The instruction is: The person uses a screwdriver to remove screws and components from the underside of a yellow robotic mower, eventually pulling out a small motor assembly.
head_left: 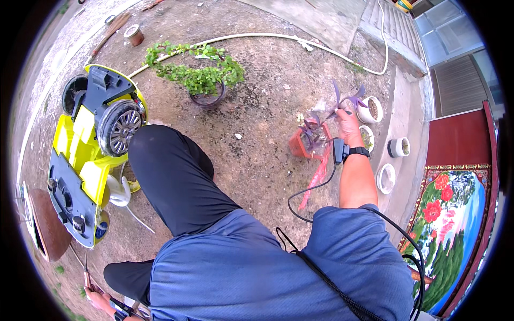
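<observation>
My right hand (348,127) reaches out ahead and to the right, its fingers closed on a purple-leaved plant sprig (353,98). Just left of that hand stands an orange-red square pot (304,145) with more purple plant in it, and a strip of pink plastic (317,179) trails from it. Far down at the lower left, my left hand (97,299) grips a slim tool with a reddish-brown handle (87,278) and a thin dark shaft; its exact kind is too small to make out.
White pots (369,109) line the right side by a concrete ledge (402,107). Ahead sits a leafy green potted plant (201,75), with a pale hose (267,35) curving behind. A yellow and grey toy car (80,176) lies at left. A painted panel (450,235) stands at right.
</observation>
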Demonstrator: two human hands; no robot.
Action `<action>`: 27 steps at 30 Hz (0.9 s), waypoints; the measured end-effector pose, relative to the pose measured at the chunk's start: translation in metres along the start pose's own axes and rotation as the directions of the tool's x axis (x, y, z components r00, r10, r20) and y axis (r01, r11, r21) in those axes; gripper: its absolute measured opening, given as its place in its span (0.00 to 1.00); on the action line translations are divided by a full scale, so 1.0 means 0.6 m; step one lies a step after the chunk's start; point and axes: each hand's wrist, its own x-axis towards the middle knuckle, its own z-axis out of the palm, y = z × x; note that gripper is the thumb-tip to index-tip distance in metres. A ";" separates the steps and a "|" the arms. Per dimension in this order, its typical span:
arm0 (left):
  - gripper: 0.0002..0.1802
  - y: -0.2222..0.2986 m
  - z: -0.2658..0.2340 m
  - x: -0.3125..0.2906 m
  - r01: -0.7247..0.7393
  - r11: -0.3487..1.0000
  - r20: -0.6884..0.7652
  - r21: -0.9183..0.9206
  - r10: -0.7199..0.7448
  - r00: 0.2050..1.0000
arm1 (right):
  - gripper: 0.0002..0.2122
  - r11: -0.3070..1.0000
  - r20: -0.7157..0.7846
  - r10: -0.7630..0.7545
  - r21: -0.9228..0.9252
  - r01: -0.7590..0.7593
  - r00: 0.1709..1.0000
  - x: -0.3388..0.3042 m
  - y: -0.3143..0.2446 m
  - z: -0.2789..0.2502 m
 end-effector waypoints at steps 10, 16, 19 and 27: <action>0.18 0.015 0.032 -0.049 -0.021 1.000 -0.155 0.022 0.025 0.988 | 0.14 0.993 -0.339 0.048 0.115 -0.010 0.940 -0.012 0.000 -0.025; 0.17 0.025 0.033 -0.065 -0.043 0.998 -0.070 -0.035 0.040 0.997 | 0.18 0.986 -0.291 0.100 0.159 -0.055 0.951 0.007 0.017 -0.039; 0.17 0.027 0.053 -0.075 -0.019 0.998 -0.089 -0.067 0.013 0.996 | 0.19 0.987 -0.298 0.098 0.151 -0.054 0.950 0.004 0.011 -0.041; 0.17 0.013 0.008 -0.023 0.010 1.000 0.003 -0.005 -0.010 1.000 | 0.18 0.990 -0.351 0.096 0.131 -0.052 0.932 -0.006 -0.029 -0.013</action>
